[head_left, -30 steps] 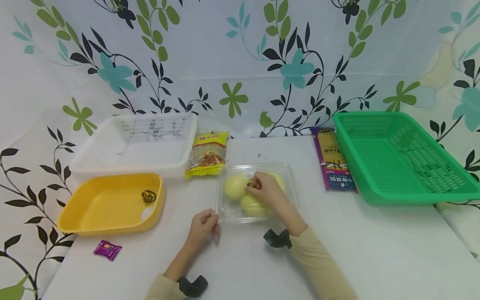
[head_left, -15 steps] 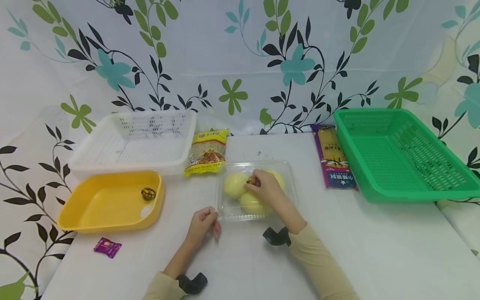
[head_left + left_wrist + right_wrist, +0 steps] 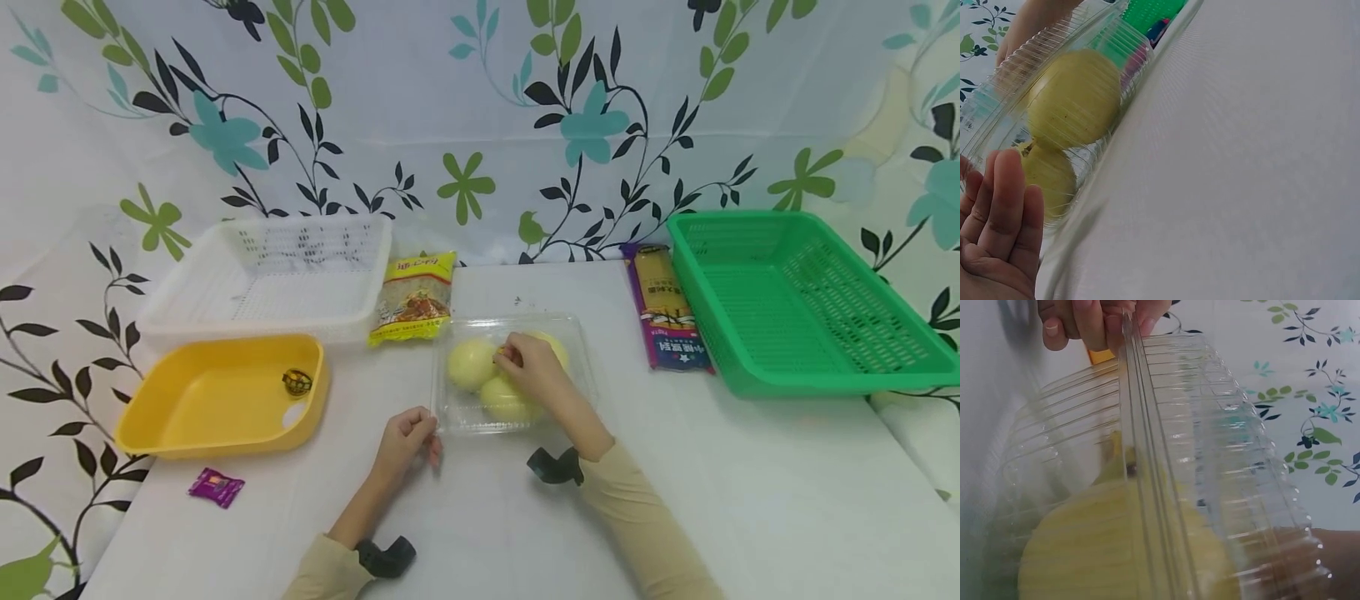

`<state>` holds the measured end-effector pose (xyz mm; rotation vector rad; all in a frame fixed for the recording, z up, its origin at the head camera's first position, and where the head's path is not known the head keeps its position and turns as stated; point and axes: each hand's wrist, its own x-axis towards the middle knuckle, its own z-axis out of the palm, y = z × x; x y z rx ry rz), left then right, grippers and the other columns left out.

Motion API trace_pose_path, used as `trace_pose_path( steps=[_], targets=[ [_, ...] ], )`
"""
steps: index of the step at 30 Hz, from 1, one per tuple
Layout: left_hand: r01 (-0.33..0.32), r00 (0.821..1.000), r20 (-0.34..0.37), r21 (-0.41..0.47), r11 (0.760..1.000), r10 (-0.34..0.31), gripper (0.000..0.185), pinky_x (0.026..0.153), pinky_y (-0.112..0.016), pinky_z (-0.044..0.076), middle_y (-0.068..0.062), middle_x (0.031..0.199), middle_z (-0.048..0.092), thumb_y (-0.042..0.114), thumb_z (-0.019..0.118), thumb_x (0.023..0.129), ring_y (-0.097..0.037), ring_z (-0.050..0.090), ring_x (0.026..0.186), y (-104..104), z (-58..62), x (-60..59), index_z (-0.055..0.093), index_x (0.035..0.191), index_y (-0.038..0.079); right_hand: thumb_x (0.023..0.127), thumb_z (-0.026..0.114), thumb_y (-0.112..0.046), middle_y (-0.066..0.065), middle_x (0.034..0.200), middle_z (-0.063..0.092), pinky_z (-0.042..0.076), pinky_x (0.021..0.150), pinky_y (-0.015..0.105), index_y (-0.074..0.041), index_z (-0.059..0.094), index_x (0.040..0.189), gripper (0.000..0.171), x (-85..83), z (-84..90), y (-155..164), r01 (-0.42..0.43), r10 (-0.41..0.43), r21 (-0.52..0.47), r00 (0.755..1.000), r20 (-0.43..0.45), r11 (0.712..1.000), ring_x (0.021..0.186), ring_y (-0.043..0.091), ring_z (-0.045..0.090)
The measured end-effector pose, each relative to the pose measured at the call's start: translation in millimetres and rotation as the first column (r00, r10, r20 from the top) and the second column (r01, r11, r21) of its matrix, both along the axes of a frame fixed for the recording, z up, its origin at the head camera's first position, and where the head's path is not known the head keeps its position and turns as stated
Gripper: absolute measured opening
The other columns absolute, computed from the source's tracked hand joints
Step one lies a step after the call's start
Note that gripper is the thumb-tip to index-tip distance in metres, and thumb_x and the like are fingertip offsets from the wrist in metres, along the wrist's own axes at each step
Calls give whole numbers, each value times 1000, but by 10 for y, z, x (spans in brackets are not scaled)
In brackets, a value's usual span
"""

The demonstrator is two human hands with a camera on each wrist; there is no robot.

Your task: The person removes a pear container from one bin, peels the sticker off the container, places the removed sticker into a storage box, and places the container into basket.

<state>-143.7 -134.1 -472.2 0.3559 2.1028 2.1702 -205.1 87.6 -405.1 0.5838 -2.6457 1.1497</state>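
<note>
A clear plastic clamshell box [image 3: 480, 429] with a ribbed lid holds several round yellow fruits [image 3: 471, 364]. Its front left corner is pinched by my left hand [image 3: 405, 442]; in the right wrist view those fingers [image 3: 1091, 325] grip the seam between lid and base. Over the top of the box, my right hand [image 3: 534, 367] has thumb and forefinger together on a small dark-and-gold thing, mostly hidden by the fingertips. Through the plastic in the left wrist view two fruits [image 3: 1075, 97] show, with the right hand behind the lid.
At left stand a white basket [image 3: 300, 312] and a yellow basin [image 3: 217, 408] with a black-and-gold ball-like item [image 3: 297, 382]. A purple packet [image 3: 216, 487] lies in front. Behind are a yellow food bag [image 3: 414, 300], a pasta pack [image 3: 667, 312] and a green basket [image 3: 810, 383].
The view has tipped slightly, so everything sits a little higher. The small dark-and-gold thing at the right fingertips shows less than before. Both hands stay in place on the box.
</note>
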Motion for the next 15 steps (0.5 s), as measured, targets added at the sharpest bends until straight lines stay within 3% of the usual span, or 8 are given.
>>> trace_pose_path(
  steps=[3,5,10,15],
  targets=[
    [-7,1000,7,-46,999,7,19,44,-26,45,-12,52,54,-8,41,87,-16,51,40,-16,9,6,43,70,-14,79,68,-8,-1,60,40,33,52,24,-7,46,67,24,-1,11,-10,-9,10,-9,1000,21,1000,57,14,39],
    [-3,1000,-1,-55,998,3,19,47,-25,45,-11,52,54,-7,43,88,-17,52,40,-38,-65,-4,44,69,-12,79,68,-8,-1,60,41,34,52,24,-7,47,68,24,13,0,-15,-12,12,-1,999,35,1000,58,13,39],
    [24,999,-31,-49,999,-25,19,49,-26,46,-8,52,55,-3,44,88,-18,53,40,-41,-81,10,45,70,-8,80,67,-9,-2,61,41,34,51,23,-8,47,68,23,21,-30,-10,5,-5,15,999,34,1000,57,12,39],
    [11,1000,-28,-39,999,-12,20,46,-27,46,-9,53,55,-2,45,89,-17,53,41,-12,-62,-3,45,71,-9,78,69,-13,-2,60,40,33,51,24,-9,46,68,26,-1,-20,4,12,-12,11,999,30,1000,57,12,38]
  ],
)
